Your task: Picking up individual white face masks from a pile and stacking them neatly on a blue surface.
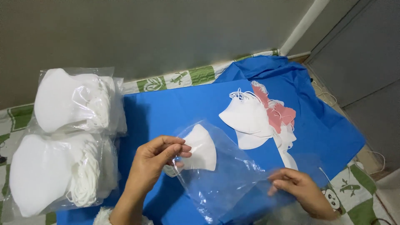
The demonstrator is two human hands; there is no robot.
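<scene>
Head view, looking down on a blue sheet [175, 104] spread over a green-and-white patterned floor mat [183, 78], wall just beyond

Left hand [156, 160]: thumb and fingers pinched together in a narrow grip on the near edge of a folded white mask [201, 148] and the mouth of a clear plastic bag [227, 179]. The mask sits at the bag's left end, seen through the film, most of it seemingly inside; pinching both together keeps the thin film from sliding off it

Right hand [296, 186]: fingers curled and closed on the opposite, right end of the same bag, pulling it out flat between the two hands. Film is wrinkled and glossy, raised off the sheet near its middle; how far the bag's mouth gapes I cannot tell

Far right of the hands, on the sheet: a loose heap of white masks [246, 114] with thin ear loops trailing, and a few pink masks [278, 111] lying over and among them. Within easy reach of the right hand

Left side, partly on the sheet's edge: two bulging clear packs of white masks, one far [75, 100], one near [50, 175], stacked masks nested tight with loops bunched to the right. They touch each other and are well apart from the loose heap

Grey door or panel [358, 71] at far right
</scene>
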